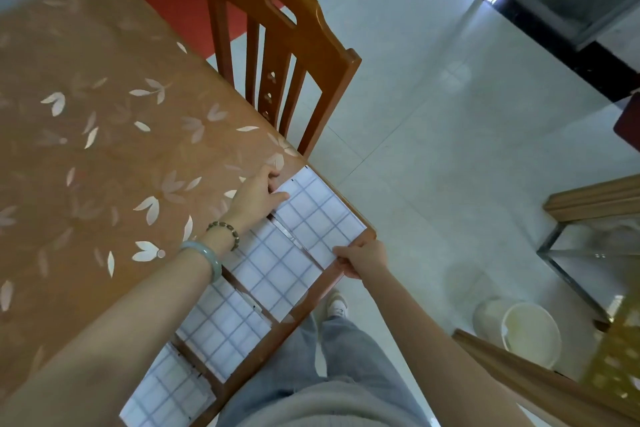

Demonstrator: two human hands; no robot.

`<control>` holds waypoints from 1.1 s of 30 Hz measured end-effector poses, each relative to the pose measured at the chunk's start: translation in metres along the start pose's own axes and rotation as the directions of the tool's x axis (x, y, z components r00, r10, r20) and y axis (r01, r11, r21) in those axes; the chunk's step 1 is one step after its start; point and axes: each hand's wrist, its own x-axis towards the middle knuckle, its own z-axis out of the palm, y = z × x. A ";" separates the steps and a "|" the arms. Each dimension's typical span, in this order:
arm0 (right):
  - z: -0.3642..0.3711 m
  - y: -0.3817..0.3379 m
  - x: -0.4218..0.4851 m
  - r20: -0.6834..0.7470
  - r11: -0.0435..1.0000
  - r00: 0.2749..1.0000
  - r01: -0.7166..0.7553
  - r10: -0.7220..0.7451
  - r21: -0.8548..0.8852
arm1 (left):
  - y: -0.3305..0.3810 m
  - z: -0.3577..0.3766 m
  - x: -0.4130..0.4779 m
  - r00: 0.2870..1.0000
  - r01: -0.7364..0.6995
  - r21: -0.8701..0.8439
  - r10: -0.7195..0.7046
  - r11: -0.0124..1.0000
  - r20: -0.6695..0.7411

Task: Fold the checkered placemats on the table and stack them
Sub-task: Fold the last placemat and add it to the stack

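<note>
Pinching opposite edges of the far placemat point(318, 215) — left grip point(258, 194) on its inner edge, right grip point(362, 258) at the bench point(104, 114) rim, probably to lift and fold it. Three more placemats point(277, 267) lie in a row nearer. Chair point(284, 55) stands just past the corner — free bench lies left.

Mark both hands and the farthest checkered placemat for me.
left hand point(256, 196): head view, on the back of the hand.
right hand point(365, 258): head view, on the back of the hand.
farthest checkered placemat point(320, 215): head view, on the middle of its top face.
</note>
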 end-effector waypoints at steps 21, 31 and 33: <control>-0.013 0.006 0.050 0.689 -0.410 0.286 0.632 -0.666 -0.658 | 0.000 0.144 -0.166 0.891 0.385 0.385 -0.228 0.839 -0.393; -0.010 0.010 0.069 0.709 -0.431 0.309 0.620 -0.634 -0.655 | -0.001 0.171 -0.158 0.844 0.456 0.281 -0.309 0.844 -0.439; -0.011 0.010 0.071 0.710 -0.428 0.296 0.629 -0.639 -0.648 | -0.001 0.174 -0.158 0.844 0.451 0.290 -0.299 0.844 -0.445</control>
